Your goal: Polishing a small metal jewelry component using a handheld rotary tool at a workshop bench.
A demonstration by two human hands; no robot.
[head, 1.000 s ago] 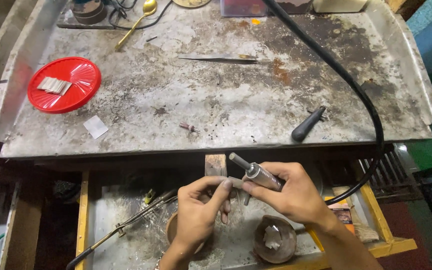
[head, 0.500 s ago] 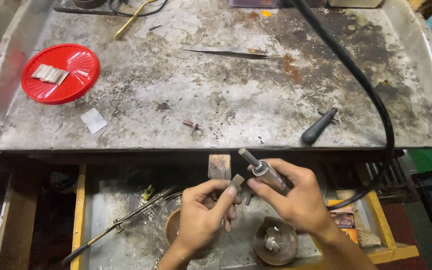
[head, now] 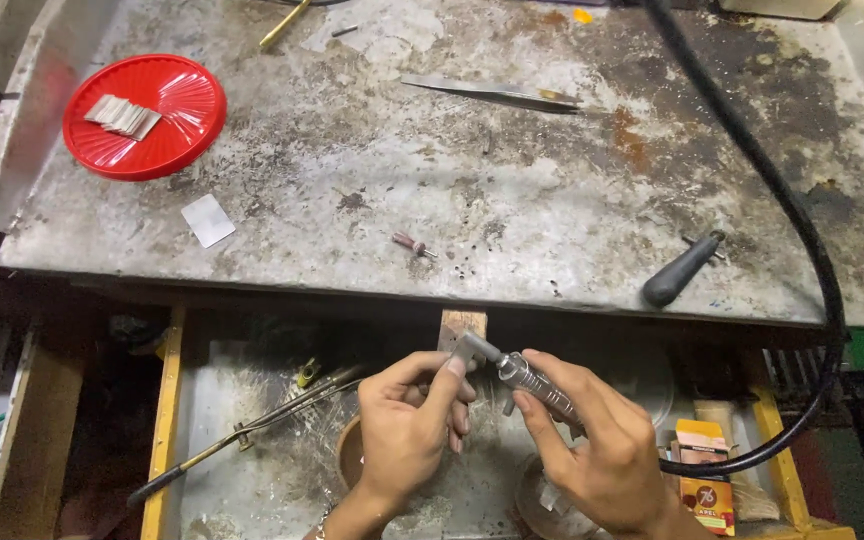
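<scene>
Handpiece (head: 537,385) slants tip-up-left, right hand (head: 592,440) grip closed around it, left hand (head: 414,420) pinching its tip.

Both hands (head: 512,440) on rotary handpiece (head: 542,388).

Bare benchtop (head: 512,210) lies between red lid (head: 144,116), tweezers (head: 492,92), black-handled tool (head: 682,270) and hose (head: 752,170).

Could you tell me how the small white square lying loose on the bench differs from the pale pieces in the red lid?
The white square lies alone on the bare metal bench top; the pale pieces sit in the red lid. The square lies flat and single; the pieces overlap in a fanned stack. Both look thin, flat and pale, and neither hand touches them.
</scene>
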